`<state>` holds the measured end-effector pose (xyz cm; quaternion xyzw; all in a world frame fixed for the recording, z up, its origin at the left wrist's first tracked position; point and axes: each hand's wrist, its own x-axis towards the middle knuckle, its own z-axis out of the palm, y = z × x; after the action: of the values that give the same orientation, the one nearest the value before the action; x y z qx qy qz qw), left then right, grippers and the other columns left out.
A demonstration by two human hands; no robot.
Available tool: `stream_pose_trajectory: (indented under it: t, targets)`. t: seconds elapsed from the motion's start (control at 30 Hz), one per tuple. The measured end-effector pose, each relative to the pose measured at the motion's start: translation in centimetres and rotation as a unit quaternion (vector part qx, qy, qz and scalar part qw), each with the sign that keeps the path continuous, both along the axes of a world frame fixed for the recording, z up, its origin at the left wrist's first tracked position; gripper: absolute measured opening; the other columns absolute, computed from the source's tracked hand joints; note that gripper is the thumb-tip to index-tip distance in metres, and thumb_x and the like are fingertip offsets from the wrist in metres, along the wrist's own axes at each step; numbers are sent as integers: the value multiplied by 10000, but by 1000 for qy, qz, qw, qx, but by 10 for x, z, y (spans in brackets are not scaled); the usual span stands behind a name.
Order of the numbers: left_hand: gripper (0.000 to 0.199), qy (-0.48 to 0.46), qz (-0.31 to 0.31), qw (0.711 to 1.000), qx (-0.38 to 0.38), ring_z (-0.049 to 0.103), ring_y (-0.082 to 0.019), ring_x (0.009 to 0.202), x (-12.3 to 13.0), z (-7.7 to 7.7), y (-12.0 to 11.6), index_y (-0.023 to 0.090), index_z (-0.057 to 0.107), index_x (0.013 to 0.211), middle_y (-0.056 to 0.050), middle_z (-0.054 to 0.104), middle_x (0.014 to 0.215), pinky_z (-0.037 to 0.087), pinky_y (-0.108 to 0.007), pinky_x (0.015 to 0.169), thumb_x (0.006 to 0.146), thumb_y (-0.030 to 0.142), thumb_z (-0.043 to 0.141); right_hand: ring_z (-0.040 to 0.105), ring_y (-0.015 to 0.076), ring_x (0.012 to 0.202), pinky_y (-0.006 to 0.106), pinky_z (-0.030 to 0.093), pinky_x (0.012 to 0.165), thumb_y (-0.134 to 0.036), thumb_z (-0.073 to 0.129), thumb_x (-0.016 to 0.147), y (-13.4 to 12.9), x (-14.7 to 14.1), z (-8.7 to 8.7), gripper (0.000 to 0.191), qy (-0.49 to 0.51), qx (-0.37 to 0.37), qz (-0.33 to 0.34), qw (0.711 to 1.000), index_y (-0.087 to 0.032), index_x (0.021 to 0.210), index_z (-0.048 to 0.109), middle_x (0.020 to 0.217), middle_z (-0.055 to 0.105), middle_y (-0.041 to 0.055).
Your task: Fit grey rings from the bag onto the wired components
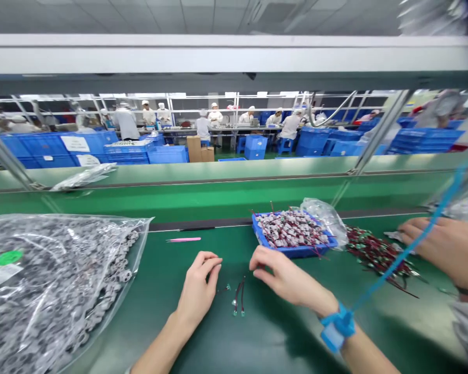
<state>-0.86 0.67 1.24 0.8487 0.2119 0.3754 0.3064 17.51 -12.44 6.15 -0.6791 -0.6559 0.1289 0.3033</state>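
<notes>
My left hand (200, 284) is above the green mat with thumb and fingertips pressed together; whatever may be between them is too small to name. Across from it, my right hand (283, 272) has its fingers curled and bent down, and its fingertips are partly hidden. A blue strap circles my right wrist. Between and just below the hands lie dark red wires (239, 297) with small green ends, and a small green-tipped piece (228, 287) lies beside my left hand. Behind my right hand stands a blue tray (257, 236) heaped with small whitish parts and wires.
A large clear bag (62, 280) of grey parts covers the left side. Pink tweezers (184, 239) lie near the back edge. On the right are a wire pile (378, 254) and another person's hand (437, 249). A blue cord (409, 246) crosses above the mat.
</notes>
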Motion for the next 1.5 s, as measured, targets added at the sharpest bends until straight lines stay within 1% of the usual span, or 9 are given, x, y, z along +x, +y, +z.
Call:
stream_pose_trajectory:
  t: [0.17, 0.47, 0.57, 0.7, 0.87, 1.03, 1.17, 1.33, 1.5]
  targets:
    - [215, -17, 1, 1000, -1, 622, -175, 843, 0, -3, 3, 197, 669, 933, -56, 606, 935, 517, -294, 764, 900, 161, 460, 473, 191, 891, 337, 411, 815, -63, 494, 843, 11, -24, -26, 149, -54, -81, 47, 994, -211, 844, 508, 942, 520, 30]
    - [165, 34, 26, 997, -63, 618, -141, 755, -13, 9, 22, 178, 687, 899, -49, 623, 912, 525, -256, 699, 820, 118, 556, 513, 197, 766, 324, 386, 711, -117, 443, 868, 62, -35, -38, 168, -65, -93, 70, 991, -204, 724, 457, 769, 564, 17]
    - [154, 124, 62, 990, -23, 625, -145, 794, -46, 20, 42, 180, 689, 904, -49, 637, 912, 517, -244, 737, 830, 135, 562, 533, 196, 740, 314, 398, 683, -184, 402, 896, 69, -35, -48, 152, -3, -43, 60, 997, -217, 780, 493, 766, 586, 16]
    - [243, 248, 191, 948, 54, 614, -180, 878, -112, 28, 75, 146, 665, 958, -89, 620, 978, 484, -295, 834, 836, 59, 473, 550, 211, 802, 348, 411, 746, -271, 364, 927, 65, -29, -60, 211, 25, 40, 37, 998, -231, 835, 550, 842, 599, 32]
    - [255, 328, 215, 917, 77, 593, -254, 927, -151, 21, 97, 146, 642, 1014, -113, 579, 997, 462, -373, 840, 802, 80, 515, 520, 181, 669, 298, 388, 631, -301, 376, 930, 61, -33, -53, 218, 52, 47, 1, 998, -224, 773, 506, 723, 571, 5]
    - [193, 354, 215, 905, 99, 595, -259, 890, -148, 18, 98, 175, 625, 929, -101, 571, 994, 466, -357, 760, 837, 127, 462, 443, 149, 595, 256, 333, 545, -308, 413, 914, 59, -41, -48, 233, 98, 55, -8, 994, -211, 708, 461, 637, 503, -15]
    - [125, 259, 234, 934, 81, 597, -188, 718, -146, 23, 99, 181, 599, 845, -69, 579, 939, 476, -329, 720, 843, 219, 480, 409, 139, 583, 247, 329, 537, -299, 404, 921, 58, -40, -50, 207, 142, 56, -4, 988, -212, 765, 508, 638, 486, -26]
    - [164, 69, 176, 973, -130, 607, -174, 679, -111, 26, 85, 172, 637, 829, -29, 636, 751, 487, -299, 682, 752, 317, 633, 473, 159, 655, 273, 370, 614, -287, 402, 941, 57, -42, -50, 202, 109, 98, -12, 989, -212, 793, 516, 726, 548, -2]
    - [281, -33, 67, 943, -324, 613, -142, 614, -42, 18, 67, 125, 684, 866, -39, 652, 738, 511, -281, 633, 650, 295, 739, 477, 167, 688, 319, 364, 702, -242, 379, 961, 56, -44, -49, 190, 7, 139, -9, 990, -213, 825, 508, 787, 558, 11]
